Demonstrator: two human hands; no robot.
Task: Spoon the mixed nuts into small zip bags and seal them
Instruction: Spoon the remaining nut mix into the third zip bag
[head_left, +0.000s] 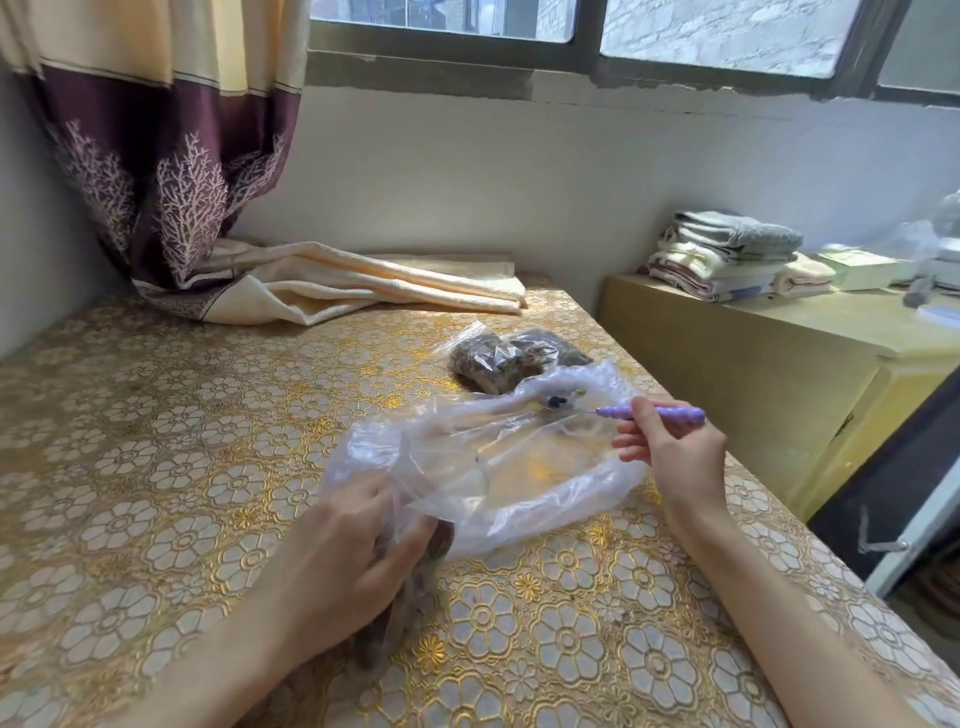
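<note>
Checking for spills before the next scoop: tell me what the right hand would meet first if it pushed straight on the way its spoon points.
Probably the large clear plastic bag: the right hand aims the purple-handled spoon leftward into it. Depth is unclear.

The tablecloth (171, 467) is gold with a raised pattern of pale flowers in rings. The curtain (171, 171) is cream above and dark plum below, the plum part printed with pinkish-white branching sprigs. The spoon handle (654, 413) is lilac. The big plastic bag (498, 467) is clear and colourless; the filled bags (498, 361) behind it show brown. The folded towels (727, 254) are grey, cream and pink. The cabinet (753, 374) is pale yellow.
</note>
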